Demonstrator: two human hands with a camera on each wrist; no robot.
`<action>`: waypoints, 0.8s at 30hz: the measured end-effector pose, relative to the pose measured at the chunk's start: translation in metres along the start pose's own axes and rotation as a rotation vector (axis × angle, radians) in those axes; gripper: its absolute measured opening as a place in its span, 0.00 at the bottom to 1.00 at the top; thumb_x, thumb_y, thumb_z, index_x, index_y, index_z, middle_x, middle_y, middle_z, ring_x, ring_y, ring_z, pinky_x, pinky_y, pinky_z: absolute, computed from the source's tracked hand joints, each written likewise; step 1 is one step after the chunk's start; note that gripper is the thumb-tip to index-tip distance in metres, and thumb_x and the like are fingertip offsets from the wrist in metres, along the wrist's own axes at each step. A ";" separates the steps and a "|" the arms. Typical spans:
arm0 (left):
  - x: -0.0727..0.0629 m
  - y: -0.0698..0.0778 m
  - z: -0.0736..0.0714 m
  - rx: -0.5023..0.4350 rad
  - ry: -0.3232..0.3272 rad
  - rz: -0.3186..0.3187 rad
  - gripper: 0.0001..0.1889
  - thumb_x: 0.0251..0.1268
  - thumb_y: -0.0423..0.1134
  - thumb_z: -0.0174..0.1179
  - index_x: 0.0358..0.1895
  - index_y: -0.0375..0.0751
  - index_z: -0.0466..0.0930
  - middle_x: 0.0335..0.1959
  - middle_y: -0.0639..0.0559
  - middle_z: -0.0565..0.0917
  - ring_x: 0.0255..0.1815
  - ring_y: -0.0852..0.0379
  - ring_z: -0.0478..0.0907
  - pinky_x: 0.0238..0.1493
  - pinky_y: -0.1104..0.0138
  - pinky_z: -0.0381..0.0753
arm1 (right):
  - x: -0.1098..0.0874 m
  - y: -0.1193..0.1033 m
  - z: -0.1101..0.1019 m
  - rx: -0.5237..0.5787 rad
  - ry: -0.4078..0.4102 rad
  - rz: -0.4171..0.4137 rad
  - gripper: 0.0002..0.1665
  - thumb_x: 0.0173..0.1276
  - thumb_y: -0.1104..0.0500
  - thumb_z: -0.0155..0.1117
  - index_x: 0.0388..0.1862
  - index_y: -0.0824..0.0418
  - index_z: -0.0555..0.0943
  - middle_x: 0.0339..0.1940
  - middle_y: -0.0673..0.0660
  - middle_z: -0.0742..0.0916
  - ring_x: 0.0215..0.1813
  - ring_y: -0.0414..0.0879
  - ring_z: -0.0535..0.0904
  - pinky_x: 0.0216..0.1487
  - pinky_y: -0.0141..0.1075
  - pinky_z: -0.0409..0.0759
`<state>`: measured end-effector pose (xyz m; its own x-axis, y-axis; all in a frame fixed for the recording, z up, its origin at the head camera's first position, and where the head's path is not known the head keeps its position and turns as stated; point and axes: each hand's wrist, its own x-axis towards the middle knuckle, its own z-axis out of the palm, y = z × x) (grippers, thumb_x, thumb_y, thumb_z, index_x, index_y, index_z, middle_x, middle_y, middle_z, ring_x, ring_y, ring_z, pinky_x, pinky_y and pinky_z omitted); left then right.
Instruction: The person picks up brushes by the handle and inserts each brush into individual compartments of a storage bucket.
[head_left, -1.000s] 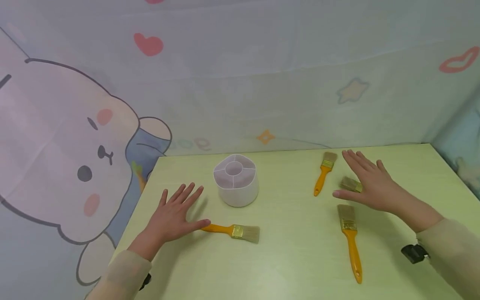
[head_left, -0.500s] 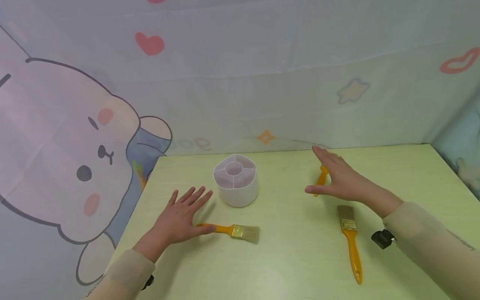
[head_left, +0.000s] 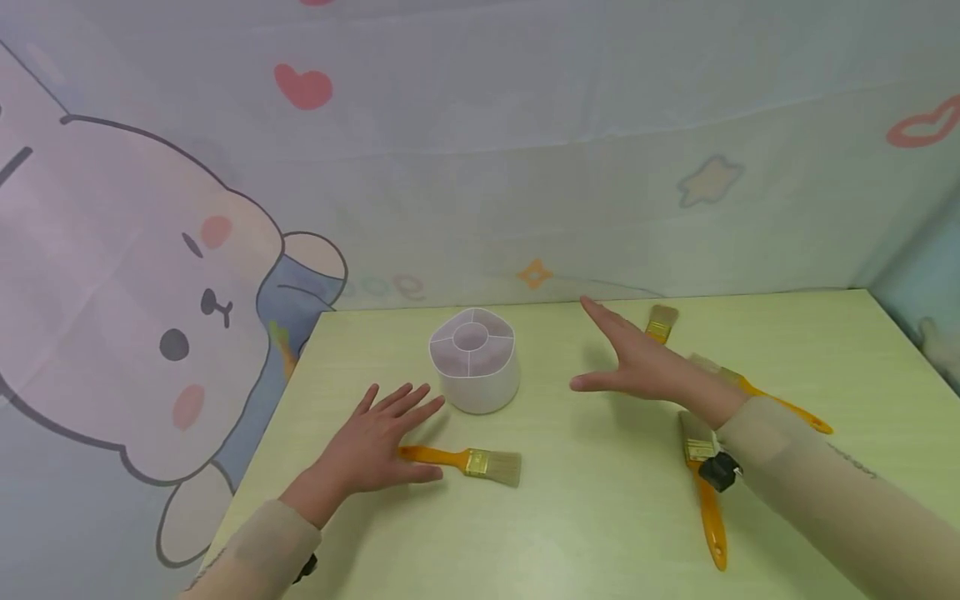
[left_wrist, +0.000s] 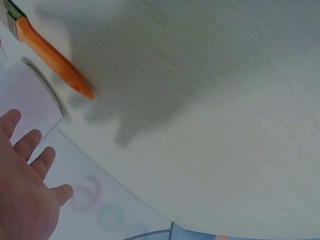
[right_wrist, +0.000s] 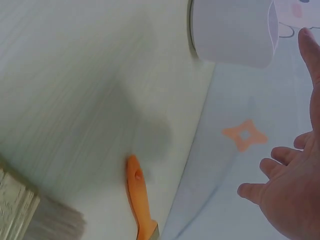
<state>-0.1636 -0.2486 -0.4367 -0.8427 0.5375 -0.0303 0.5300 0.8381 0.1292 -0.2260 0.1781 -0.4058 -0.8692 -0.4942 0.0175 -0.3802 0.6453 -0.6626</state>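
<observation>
My left hand hovers with spread fingers over the handle of a paintbrush that has an orange handle and pale bristles. To the right of the white round divided holder, my right hand is held above the table, thumb apart from the fingers, nothing in it. Behind that hand a second paintbrush is partly covered; its orange handle shows in the right wrist view. The holder appears there too, apart from the hand. No brush stands in the holder's compartments.
Two more paintbrushes lie at the right: one slanting beyond the right forearm, the other partly under the sleeve and black wrist camera. A printed cloth hangs behind the table's back edge.
My right hand has moved left across the brushes toward the holder. The left hand has shifted slightly right over the near brush. The brushes and holder stay where they were.
</observation>
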 end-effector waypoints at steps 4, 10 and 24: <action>0.000 0.000 0.003 -0.019 -0.007 0.029 0.50 0.59 0.75 0.69 0.83 0.59 0.68 0.84 0.49 0.66 0.85 0.42 0.60 0.85 0.33 0.47 | 0.006 -0.005 0.007 0.012 -0.009 -0.011 0.74 0.65 0.33 0.78 0.91 0.55 0.40 0.91 0.59 0.49 0.90 0.63 0.44 0.87 0.64 0.50; 0.000 0.000 0.008 -0.037 -0.018 0.047 0.49 0.60 0.73 0.70 0.82 0.58 0.69 0.84 0.49 0.67 0.85 0.43 0.61 0.85 0.35 0.50 | 0.015 -0.011 0.016 0.044 -0.019 -0.035 0.74 0.66 0.35 0.79 0.91 0.56 0.40 0.91 0.60 0.50 0.90 0.62 0.45 0.87 0.63 0.51; -0.001 -0.002 0.023 -0.019 -0.013 0.172 0.41 0.66 0.67 0.69 0.79 0.54 0.74 0.81 0.47 0.71 0.83 0.43 0.64 0.85 0.41 0.59 | 0.039 -0.021 0.033 0.093 -0.052 -0.058 0.72 0.66 0.37 0.79 0.91 0.56 0.42 0.91 0.58 0.50 0.89 0.59 0.47 0.87 0.60 0.53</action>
<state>-0.1620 -0.2484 -0.4594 -0.7382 0.6743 -0.0192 0.6644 0.7317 0.1523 -0.2418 0.1261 -0.4158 -0.8279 -0.5604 0.0209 -0.3966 0.5587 -0.7283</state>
